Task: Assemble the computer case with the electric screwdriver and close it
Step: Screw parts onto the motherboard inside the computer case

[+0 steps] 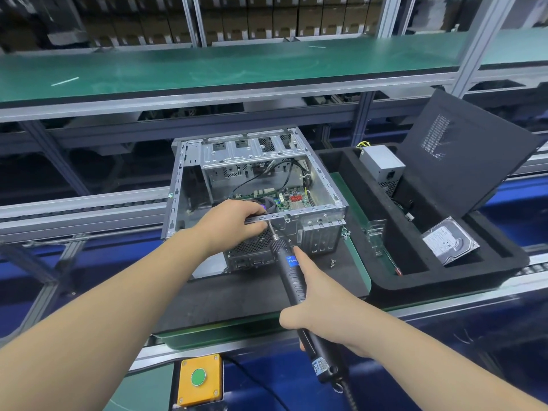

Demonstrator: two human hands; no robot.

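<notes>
**Hands at the rear rail of the open case**

Left hand [237,222] grips the top rear rail of the computer case [255,191], fingers curled over the rail's edge, thumb below. Right hand [320,304] is wrapped round the black electric screwdriver [292,277], forefinger stretched along the barrel, and the bit meets the case just under the rail, right beside the left hand's fingers.

The case lies with its open side up on a dark mat on the table [360,203]. It is bare grey metal: perforated drive bays at the far end, black cables looping down to a green board with a red connector, a mesh vent and slot covers on the near face.

Right of the case, touching the mat's edge, sits a black foam tray [444,280]. It holds a grey power supply [382,166] and a hard drive [450,241], and the black side panel [462,149] leans in it, tilted. Loose screws [331,263] lie on the mat near the case's near right corner. A yellow box with a green button [199,378] sits at the table's near edge, below the case. Left of the case run bare conveyor rails.
</notes>
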